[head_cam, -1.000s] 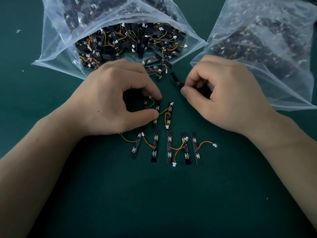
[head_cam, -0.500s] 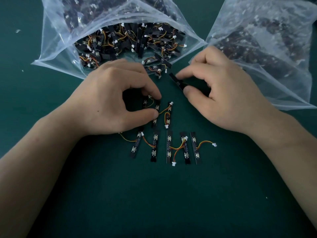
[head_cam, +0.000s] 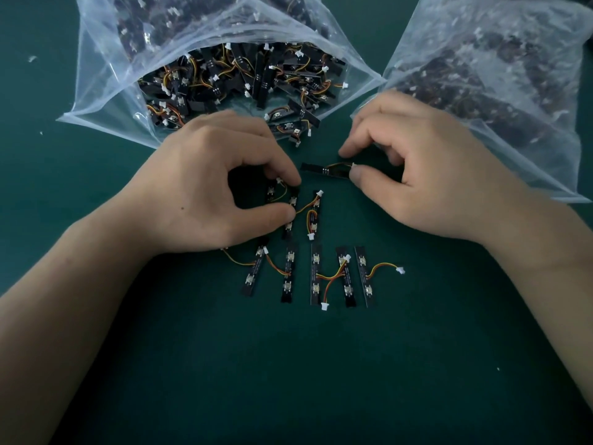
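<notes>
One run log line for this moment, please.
left hand: pinches row strip | right hand: holds loose strip by its end | bag: open

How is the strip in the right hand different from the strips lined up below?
The held strip lies sideways, the row of strips lengthwise. The held strip shows a plain black side, the row pale buttons. The right hand holds the held strip; the row lies free. Both have wires.

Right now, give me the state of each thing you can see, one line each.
Left hand, pinches the lengthwise strip.
Right hand, pinches the crosswise strip.
Left bag, open, strips spilling from its mouth.
Right bag, full; open or sealed unclear.
Row of five strips, flat, side by side.
</notes>
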The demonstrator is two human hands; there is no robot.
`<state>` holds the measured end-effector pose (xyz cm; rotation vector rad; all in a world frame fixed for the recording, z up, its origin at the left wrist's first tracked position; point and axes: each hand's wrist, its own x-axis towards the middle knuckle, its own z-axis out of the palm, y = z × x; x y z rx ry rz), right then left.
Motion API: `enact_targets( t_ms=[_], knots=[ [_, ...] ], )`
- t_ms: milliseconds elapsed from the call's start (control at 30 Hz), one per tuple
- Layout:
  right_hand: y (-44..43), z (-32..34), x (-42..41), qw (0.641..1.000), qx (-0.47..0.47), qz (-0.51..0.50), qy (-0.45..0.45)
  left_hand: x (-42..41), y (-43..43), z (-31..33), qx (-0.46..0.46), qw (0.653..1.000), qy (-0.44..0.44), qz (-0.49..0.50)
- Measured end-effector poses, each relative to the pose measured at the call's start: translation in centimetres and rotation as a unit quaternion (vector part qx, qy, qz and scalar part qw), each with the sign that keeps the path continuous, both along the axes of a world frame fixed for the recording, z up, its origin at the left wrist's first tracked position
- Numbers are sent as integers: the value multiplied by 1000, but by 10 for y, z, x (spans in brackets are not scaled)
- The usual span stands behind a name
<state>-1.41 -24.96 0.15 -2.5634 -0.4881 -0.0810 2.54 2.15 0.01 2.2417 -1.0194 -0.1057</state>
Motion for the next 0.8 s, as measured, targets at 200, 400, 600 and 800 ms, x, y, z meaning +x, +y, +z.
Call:
enact_targets(
  t_ms=[200,400,600,800],
  knots=[
    [-3,-2,4,1000,8,6,-16,0,1,0,0,1000,-2,0],
    [1,-5,-1,996,46,-30,-65,0,1,1,1,1000,1,0],
    [1,-5,-4,993,86,-46,-73,-1,0,1,3,1000,0,3],
    [0,-5,-2,992,113,-29,-57,0,0,2,5,1000,1,4]
  ],
)
